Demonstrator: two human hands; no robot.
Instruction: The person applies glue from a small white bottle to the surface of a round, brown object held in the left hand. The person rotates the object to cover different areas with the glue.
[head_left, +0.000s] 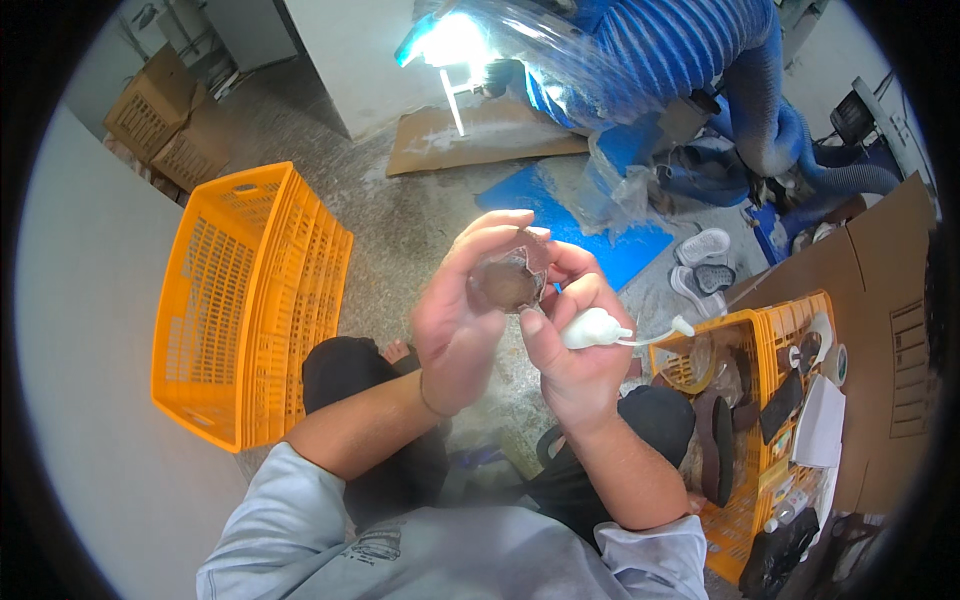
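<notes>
My left hand (455, 325) is curled around a round, brownish, see-through piece (503, 287), raised in front of me. A torn-edged strip of reddish-brown material (533, 250) lies along its upper right rim; I cannot tell whether it is sandpaper. My right hand (580, 385) grips a small white squeeze bottle (591, 328) against the palm. Its thin nozzle points right and ends in a small white tip. The right fingertips and thumb also touch the round piece's right side, so both hands meet around it.
Stacked yellow crates (245, 310) stand at the left. At the right, another yellow crate (765, 450) carries brown strips, tape and bottles beside a large cardboard sheet (870, 300). Ahead are a blue mat (610, 255), sandals (700, 270), a bright lamp (452, 42) and a blue hose (690, 45).
</notes>
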